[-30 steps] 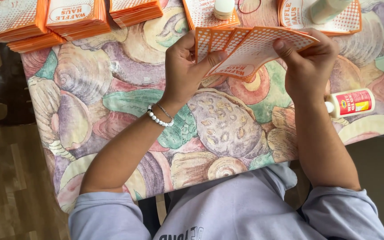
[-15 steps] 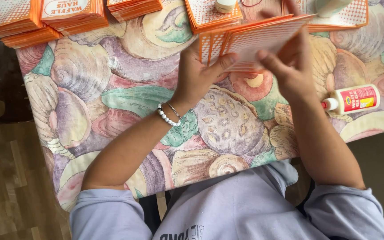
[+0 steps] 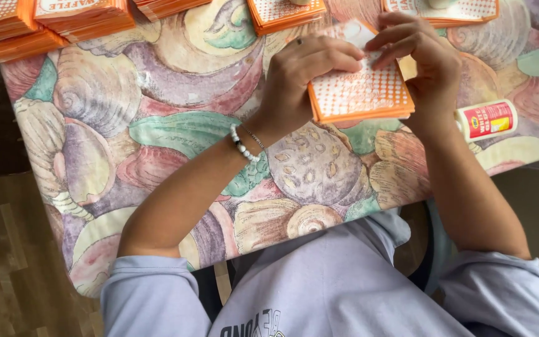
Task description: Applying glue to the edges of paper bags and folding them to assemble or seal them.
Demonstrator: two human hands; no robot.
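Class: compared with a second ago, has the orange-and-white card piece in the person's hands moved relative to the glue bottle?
Yes. The card piece was spread open and raised; now it is folded flat and lower, nearer the glue bottle, pressed by both hands.

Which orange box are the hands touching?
The flat orange box in the middle, under both the left hand and right hand. The other orange boxes sit untouched along the table's far edge.

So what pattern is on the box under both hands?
Orange box with white dotted grid; head view.
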